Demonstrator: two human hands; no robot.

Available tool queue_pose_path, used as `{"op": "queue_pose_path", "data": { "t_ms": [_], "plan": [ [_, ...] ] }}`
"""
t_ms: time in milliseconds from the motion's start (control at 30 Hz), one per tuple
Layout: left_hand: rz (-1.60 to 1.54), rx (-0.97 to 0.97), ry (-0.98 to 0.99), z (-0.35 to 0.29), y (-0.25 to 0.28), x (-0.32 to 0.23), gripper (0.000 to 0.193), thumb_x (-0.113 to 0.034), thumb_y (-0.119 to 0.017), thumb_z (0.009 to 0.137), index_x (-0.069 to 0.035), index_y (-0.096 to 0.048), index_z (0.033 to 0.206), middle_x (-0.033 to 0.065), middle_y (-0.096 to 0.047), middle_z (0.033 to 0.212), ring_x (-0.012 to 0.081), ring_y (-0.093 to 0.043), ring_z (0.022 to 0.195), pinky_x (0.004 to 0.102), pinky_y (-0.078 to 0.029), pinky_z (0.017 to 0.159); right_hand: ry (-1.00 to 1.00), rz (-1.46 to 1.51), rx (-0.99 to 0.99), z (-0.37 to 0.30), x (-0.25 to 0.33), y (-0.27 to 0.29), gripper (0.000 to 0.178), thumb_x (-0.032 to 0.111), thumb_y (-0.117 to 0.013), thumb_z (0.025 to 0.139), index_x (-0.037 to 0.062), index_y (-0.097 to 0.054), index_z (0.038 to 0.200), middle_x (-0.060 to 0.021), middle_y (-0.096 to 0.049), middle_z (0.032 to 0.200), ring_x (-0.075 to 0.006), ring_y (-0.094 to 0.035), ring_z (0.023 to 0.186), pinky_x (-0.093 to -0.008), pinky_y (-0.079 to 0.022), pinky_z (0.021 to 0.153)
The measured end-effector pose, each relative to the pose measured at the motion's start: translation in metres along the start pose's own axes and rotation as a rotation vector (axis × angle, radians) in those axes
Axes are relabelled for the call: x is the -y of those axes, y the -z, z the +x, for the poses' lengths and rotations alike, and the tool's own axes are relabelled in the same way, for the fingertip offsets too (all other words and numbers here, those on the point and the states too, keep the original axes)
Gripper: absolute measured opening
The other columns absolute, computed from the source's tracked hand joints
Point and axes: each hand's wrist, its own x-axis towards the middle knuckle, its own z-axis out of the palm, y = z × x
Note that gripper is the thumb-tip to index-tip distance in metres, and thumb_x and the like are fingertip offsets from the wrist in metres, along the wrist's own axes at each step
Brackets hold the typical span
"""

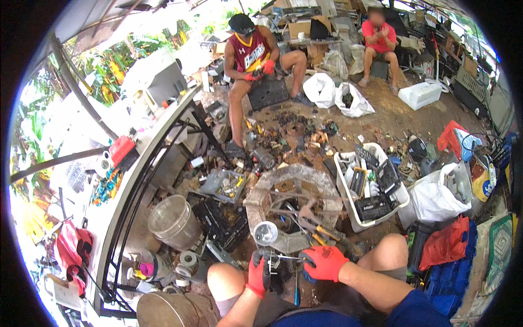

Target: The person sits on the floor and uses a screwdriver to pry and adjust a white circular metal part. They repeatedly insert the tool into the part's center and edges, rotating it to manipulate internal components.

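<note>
At the lower middle of the frame, the left hand (258, 274), in a red-and-black glove, has its fingers curled around a small dark metal part (274, 267) held between the person's bare knees. Just to the right of it, the right hand (324, 262), in a red glove, is closed in a fist around the handle of a thin tool (289, 258) whose shaft runs leftward to touch the part. Directly above the hands stands a small clear round cup (265, 232), and beyond it a ring of stone (256, 199) holds pliers and scrap metal. Right of the ring, a white plastic bin (344, 188) is filled with flat black rectangular parts, and a bulging white bag (436, 199) sits beside it at centre right. Red cloth bags (445, 245) lie on a blue case (455, 275) at lower right. A clear plastic bucket (173, 220) stands at lower left centre, beside a long white table (136, 163) along the left edge. In the upper middle, a seated person (253, 52) in a red jersey works with red gloves; two more white bags (338, 94) lie to their right, and a white rectangular box (419, 94) rests at upper right.
</note>
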Motion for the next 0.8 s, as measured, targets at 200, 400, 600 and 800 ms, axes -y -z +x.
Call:
{"op": "queue_pose_path", "data": {
  "t_ms": [200,400,600,800],
  "plan": [
    [-0.022,-0.079,0.051,0.005,-0.014,0.001,0.019,-0.015,-0.058,0.102,-0.008,-0.06,0.119,0.0097,-0.068,0.109,0.0224,-0.068,0.097,0.0377,-0.059,0.079,0.001,-0.102,-0.014,-0.001,-0.003,-0.005,0.046,0.031,-0.061,0.09,0.0094,-0.059,0.131,-0.0173,-0.06,0.129,-0.0392,-0.063,0.11,-0.048,-0.053,0.094],
    [-0.056,0.037,0.036,0.004,-0.023,0.004,0.02,-0.018,-0.058,0.102,-0.006,-0.06,0.119,0.0075,-0.066,0.105,0.0186,-0.065,0.093,0.0332,-0.056,0.077,-0.103,0.02,-0.007,-0.008,0.004,-0.004,0.042,0.031,-0.061,0.091,0.0084,-0.061,0.126,-0.0175,-0.06,0.13,-0.0398,-0.063,0.111,-0.0477,-0.052,0.094],
    [0.249,-0.055,0.014,0.004,-0.024,0.004,0.021,-0.021,-0.061,0.102,-0.006,-0.06,0.117,0.0056,-0.066,0.104,0.0162,-0.064,0.09,0.032,-0.055,0.075,-0.205,0.206,0.043,-0.002,-0.008,-0.011,0.036,0.032,-0.063,0.09,0.0065,-0.065,0.116,-0.0179,-0.063,0.124,-0.0398,-0.062,0.11,-0.0464,-0.051,0.093],
    [0.111,-0.054,0.021,0.006,-0.024,0.011,0.017,-0.023,-0.06,0.103,-0.008,-0.058,0.11,0.0025,-0.064,0.097,0.0123,-0.062,0.083,0.0296,-0.053,0.07,-0.108,0.117,-0.021,0.005,-0.011,-0.024,0.027,0.025,-0.068,0.085,0.0064,-0.064,0.104,-0.0171,-0.064,0.111,-0.0399,-0.062,0.104,-0.0458,-0.052,0.089]
  ]
}}
